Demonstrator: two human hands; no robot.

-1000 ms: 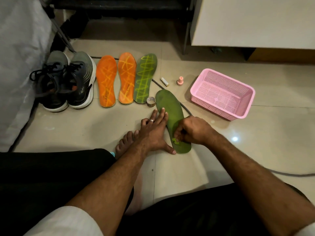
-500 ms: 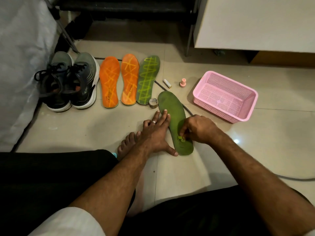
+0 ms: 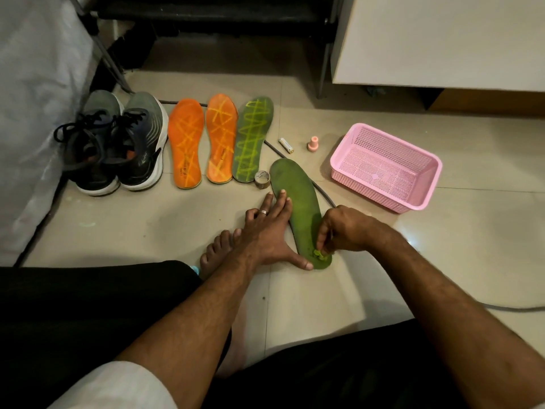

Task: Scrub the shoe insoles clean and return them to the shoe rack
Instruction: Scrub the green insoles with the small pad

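A plain green insole (image 3: 298, 196) lies on the tiled floor in front of me. My left hand (image 3: 267, 231) lies flat on its left edge, fingers straight, thumb at the heel. My right hand (image 3: 343, 230) pinches a small yellow-green wad (image 3: 319, 254) and presses it on the heel end. Two orange insoles (image 3: 187, 143) (image 3: 221, 138) and a second green insole (image 3: 252, 137), all marked with yellow-green lines, lie in a row behind. The black shoe rack (image 3: 206, 13) stands at the back.
A pair of grey-black sneakers (image 3: 118, 146) stands left of the insoles. A tape roll (image 3: 262, 179), a small battery (image 3: 286, 145) and a pink cap (image 3: 313, 143) lie nearby. A pink basket (image 3: 430, 184) sits right. A cable (image 3: 321, 191) runs under the insole. My bare foot (image 3: 219, 249) rests below my left hand.
My right hand has slid a little toward the heel end of the green insole with the wad. The left hand has stayed in place on the insole.
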